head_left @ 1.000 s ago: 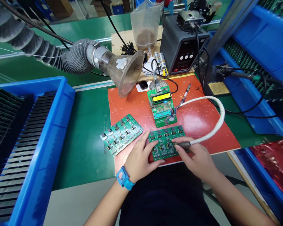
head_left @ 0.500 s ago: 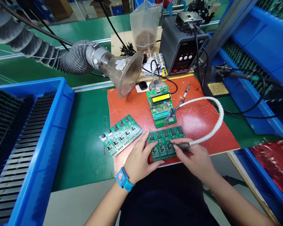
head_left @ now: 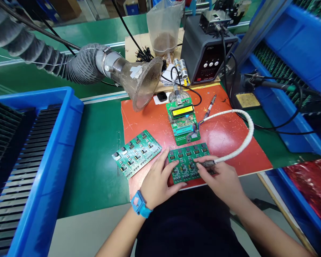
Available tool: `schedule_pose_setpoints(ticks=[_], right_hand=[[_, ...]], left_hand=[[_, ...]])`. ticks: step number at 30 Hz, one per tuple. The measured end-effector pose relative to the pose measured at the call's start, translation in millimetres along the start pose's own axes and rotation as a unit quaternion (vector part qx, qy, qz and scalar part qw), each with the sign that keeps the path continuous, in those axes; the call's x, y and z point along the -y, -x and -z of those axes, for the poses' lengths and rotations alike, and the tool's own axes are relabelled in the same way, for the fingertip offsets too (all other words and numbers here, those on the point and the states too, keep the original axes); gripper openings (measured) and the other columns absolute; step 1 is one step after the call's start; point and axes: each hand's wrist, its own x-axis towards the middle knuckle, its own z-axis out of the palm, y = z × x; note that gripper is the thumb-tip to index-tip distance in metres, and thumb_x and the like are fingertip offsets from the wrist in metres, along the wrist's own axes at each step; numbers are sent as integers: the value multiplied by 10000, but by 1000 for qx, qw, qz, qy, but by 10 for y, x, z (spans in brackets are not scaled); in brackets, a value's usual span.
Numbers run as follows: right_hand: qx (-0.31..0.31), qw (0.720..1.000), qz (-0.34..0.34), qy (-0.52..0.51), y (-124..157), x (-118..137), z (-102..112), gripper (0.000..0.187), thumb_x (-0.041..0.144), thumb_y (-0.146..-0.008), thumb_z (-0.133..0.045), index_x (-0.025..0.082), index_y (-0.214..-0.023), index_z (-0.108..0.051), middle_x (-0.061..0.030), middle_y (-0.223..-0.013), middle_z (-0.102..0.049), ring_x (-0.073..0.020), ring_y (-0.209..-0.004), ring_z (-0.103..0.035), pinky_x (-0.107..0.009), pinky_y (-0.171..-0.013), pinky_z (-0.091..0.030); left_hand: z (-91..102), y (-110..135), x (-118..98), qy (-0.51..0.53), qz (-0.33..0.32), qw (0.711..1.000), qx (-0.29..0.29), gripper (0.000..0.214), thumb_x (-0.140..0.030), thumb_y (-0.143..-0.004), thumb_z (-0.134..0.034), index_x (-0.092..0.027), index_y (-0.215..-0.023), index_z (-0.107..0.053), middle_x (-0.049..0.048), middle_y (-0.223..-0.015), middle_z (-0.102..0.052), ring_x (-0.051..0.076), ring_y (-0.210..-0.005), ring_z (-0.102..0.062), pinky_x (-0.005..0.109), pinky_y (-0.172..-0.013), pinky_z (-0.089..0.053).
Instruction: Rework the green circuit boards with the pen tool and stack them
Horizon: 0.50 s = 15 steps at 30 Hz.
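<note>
Two hands on a green circuit board at the near edge of a red mat (head_left: 147, 121)

Left hand (head_left: 157, 184) lies open, fingers spread, tips resting on the board's left edge, steadying it, no grip. Right hand (head_left: 222, 182) curls round a small dark plug (head_left: 207, 163) on a white-wrapped cable (head_left: 246, 137), pinching it against the board's lower right area; the contact point is hidden by the fingers, so cannot tell if it's seated. The green circuit board (head_left: 188, 166) sits flat, with a second board (head_left: 136, 153) just left of it on the mat edge. A test unit with a lit yellow display (head_left: 181, 111) sits just beyond. Blue tray of boards (head_left: 66, 107) at left.
</note>
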Motion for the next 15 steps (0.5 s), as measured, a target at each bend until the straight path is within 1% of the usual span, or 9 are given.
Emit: schedule_pose_setpoints(ticks=[4, 7, 10, 15], right_hand=[[7, 1000, -4, 8, -7, 31, 7, 102, 279, -860, -589, 218, -911, -653, -19, -848, -751, -178, -705, -718, -244, -581, -565], [23, 1000, 3, -2, -5, 26, 26, 128, 285, -882, -572, 216, -955, -652, -23, -865, -748, -176, -729, -717, -239, -567, -557], [40, 999, 3, -10, -1, 8, 42, 147, 297, -897, -564, 218, -985, -651, -30, -880, -747, -180, -735, -716, -247, -571, -555], [42, 999, 0, -21, -3, -17, 44, 148, 306, -903, -563, 225, -994, -648, -27, -901, -746, -180, -737, -718, -256, -587, -559]], left_hand=[[3, 1, -1, 1, 0, 1000, -2, 607, -457, -798, -704, -164, -1285, -491, 246, -1513, -306, 372, -1376, -386, 530, -1033, -461], [0, -1, -2, -1, -5, 1000, -4, 608, -444, -797, -710, -155, -1284, -489, 257, -1506, -310, 371, -1375, -388, 525, -1032, -464], [-3, -4, -3, 1, -3, 1000, -1, 606, -447, -800, -706, -167, -1288, -482, 249, -1512, -303, 367, -1380, -380, 529, -1032, -463], [-3, -4, -1, 1, 1, 1000, 2, 603, -452, -800, -705, -173, -1287, -485, 239, -1518, -298, 365, -1384, -375, 530, -1035, -461]])
